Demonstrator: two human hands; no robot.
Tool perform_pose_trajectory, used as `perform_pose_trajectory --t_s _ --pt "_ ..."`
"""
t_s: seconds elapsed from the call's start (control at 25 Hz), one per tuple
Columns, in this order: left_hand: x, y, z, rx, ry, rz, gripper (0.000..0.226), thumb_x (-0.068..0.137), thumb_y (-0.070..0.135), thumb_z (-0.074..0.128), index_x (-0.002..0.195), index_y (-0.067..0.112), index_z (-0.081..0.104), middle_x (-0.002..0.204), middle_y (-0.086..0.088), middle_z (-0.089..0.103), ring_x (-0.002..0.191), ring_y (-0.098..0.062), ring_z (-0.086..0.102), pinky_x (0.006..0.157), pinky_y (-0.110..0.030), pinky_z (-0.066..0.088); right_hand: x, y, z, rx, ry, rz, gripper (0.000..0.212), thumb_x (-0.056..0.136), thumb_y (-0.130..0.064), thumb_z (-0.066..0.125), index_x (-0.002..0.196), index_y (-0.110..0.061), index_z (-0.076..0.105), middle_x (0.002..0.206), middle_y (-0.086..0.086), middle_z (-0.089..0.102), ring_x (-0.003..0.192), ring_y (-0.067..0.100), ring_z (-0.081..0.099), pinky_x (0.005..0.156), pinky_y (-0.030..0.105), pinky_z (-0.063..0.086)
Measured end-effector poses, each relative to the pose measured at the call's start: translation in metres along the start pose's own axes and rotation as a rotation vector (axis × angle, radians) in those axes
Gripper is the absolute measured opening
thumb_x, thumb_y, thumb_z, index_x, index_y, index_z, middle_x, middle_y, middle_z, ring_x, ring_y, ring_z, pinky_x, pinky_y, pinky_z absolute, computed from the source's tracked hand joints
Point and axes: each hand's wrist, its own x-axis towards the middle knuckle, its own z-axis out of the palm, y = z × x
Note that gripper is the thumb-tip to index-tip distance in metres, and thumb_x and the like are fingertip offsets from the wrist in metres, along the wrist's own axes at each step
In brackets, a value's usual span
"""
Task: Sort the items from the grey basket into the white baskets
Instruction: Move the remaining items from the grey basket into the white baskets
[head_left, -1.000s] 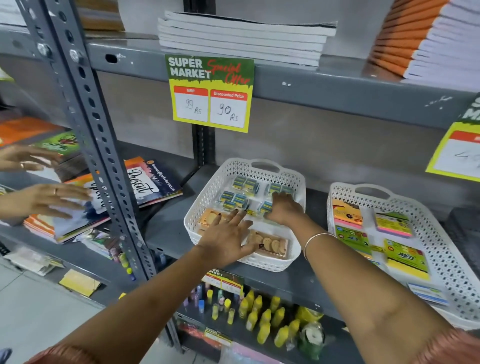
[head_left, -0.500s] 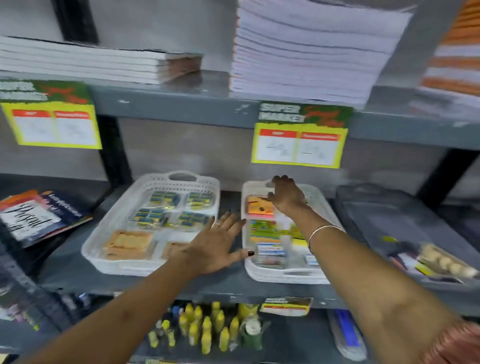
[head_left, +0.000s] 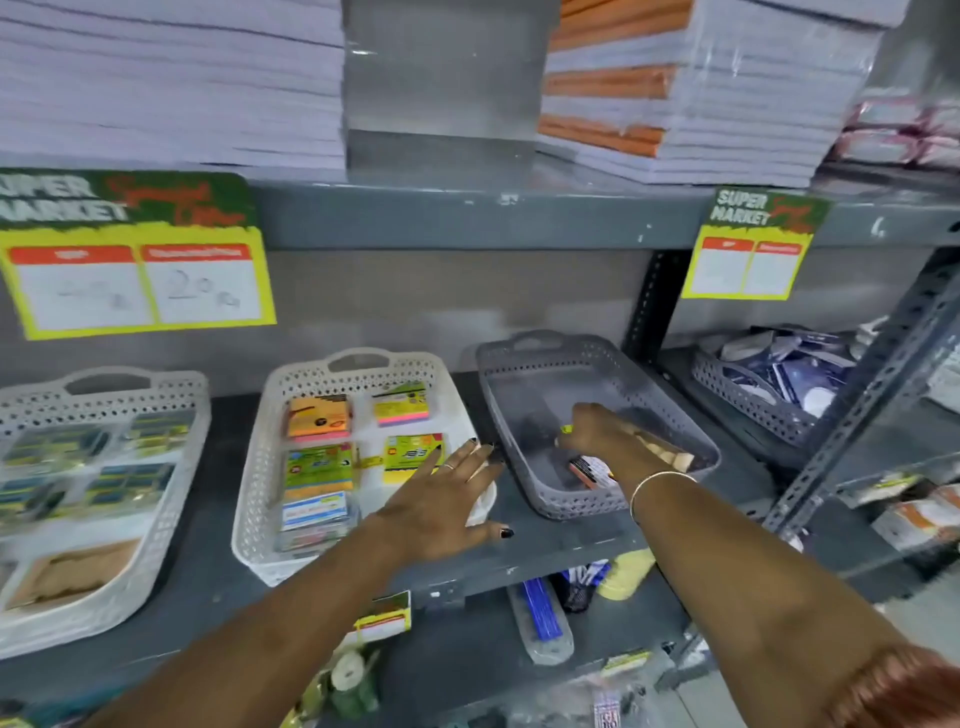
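On the grey shelf (head_left: 566, 540): three baskets are sitting in a row, two white and one grey.
Grey basket (head_left: 597, 364): it is standing at the right end of the row, just beside the middle white basket, holding a pale wooden-looking pack (head_left: 670, 451) and a small white and orange pack (head_left: 589, 469).
Right hand (head_left: 592, 431): it is reaching down inside the grey basket with fingers curled; something yellow is showing at the fingertips, but whether it is gripping it I cannot tell.
Left hand (head_left: 447, 499): it is hovering flat with fingers spread wide, holding nothing, over the near right corner of the middle white basket.
Middle white basket (head_left: 260, 467): it is carrying colourful sticky-note pads (head_left: 318, 418) laid in two columns.
Left white basket (head_left: 171, 410): it is holding blurred green and blue packs (head_left: 57, 447) and a brown pack (head_left: 72, 571) near the front.
Price tag (head_left: 135, 260): it is hanging from the shelf above.
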Motion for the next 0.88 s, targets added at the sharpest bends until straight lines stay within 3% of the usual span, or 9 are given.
perform_pose_trajectory --t_s 0.08,0.16,0.28,0.4,0.56,0.64,0.76,0.88 --pt "0.011 0.006 0.005 0.014 -0.04 0.001 0.083 0.085 0.068 0.031 0.148 0.02 0.008 0.159 -0.003 -0.001 0.145 -0.016 -0.007 0.118 -0.044 -0.003 -0.001 0.014 0.001 -0.054 -0.103 -0.022 0.058 0.08 -0.039 0.07 0.124 -0.003 0.055 0.129 0.015 0.061 0.119 0.031 0.058 0.093 0.034 0.048" --pt "0.015 0.008 0.009 0.039 -0.036 -0.003 0.08 0.087 0.063 0.035 0.148 0.019 0.008 0.159 -0.003 0.001 0.146 -0.016 -0.005 0.118 -0.044 -0.002 0.001 0.016 0.002 -0.178 -0.151 -0.041 0.061 0.075 -0.041 0.073 0.123 -0.007 0.057 0.129 0.013 0.061 0.121 0.03 0.055 0.097 0.035 0.046" --pt "0.017 0.009 0.013 0.075 -0.015 -0.005 0.081 0.086 0.065 0.035 0.148 0.018 0.01 0.159 -0.004 0.003 0.146 -0.017 -0.004 0.117 -0.045 0.0 0.003 0.014 0.008 -0.404 -0.192 -0.023 0.055 0.082 -0.046 0.063 0.128 -0.017 0.055 0.134 0.007 0.056 0.132 0.029 0.038 0.108 0.039 0.031" --pt "0.016 0.01 0.015 0.094 -0.005 -0.014 0.081 0.086 0.066 0.034 0.147 0.017 0.012 0.159 -0.005 0.004 0.146 -0.018 -0.003 0.117 -0.047 0.003 0.005 0.011 0.013 -0.494 -0.222 -0.008 0.045 0.09 -0.037 0.054 0.132 -0.022 0.052 0.138 0.004 0.053 0.134 0.026 0.034 0.109 0.038 0.025" --pt "0.014 0.011 0.012 0.087 -0.028 -0.028 0.081 0.087 0.065 0.033 0.147 0.015 0.013 0.159 -0.007 0.004 0.146 -0.019 -0.004 0.117 -0.048 0.003 0.006 -0.002 0.013 -0.415 -0.199 -0.051 0.054 0.083 -0.044 0.063 0.13 -0.019 0.053 0.138 0.007 0.052 0.134 0.029 0.036 0.113 0.045 0.022" --pt "0.014 0.012 0.011 0.081 -0.044 -0.032 0.081 0.087 0.065 0.032 0.147 0.015 0.012 0.159 -0.007 0.003 0.146 -0.019 -0.006 0.117 -0.048 0.003 0.007 -0.01 0.017 -0.304 -0.189 -0.104 0.059 0.083 -0.039 0.066 0.132 -0.011 0.051 0.138 0.014 0.05 0.13 0.032 0.044 0.112 0.043 0.033" --pt "0.014 0.013 0.01 0.083 -0.05 -0.03 0.08 0.087 0.064 0.032 0.147 0.015 0.012 0.159 -0.007 0.003 0.146 -0.019 -0.006 0.117 -0.048 0.003 0.008 -0.016 0.021 -0.242 -0.233 -0.109 0.05 0.084 -0.027 0.066 0.127 -0.005 0.056 0.133 0.016 0.058 0.121 0.031 0.056 0.104 0.038 0.046" --pt "0.013 0.014 0.011 0.098 -0.048 -0.035 0.08 0.087 0.064 0.032 0.147 0.014 0.012 0.159 -0.008 0.004 0.146 -0.02 -0.005 0.117 -0.048 0.005 0.01 -0.014 0.022 -0.188 -0.237 -0.064 0.063 0.076 -0.036 0.073 0.13 -0.01 0.054 0.137 0.015 0.055 0.126 0.032 0.051 0.11 0.044 0.039"
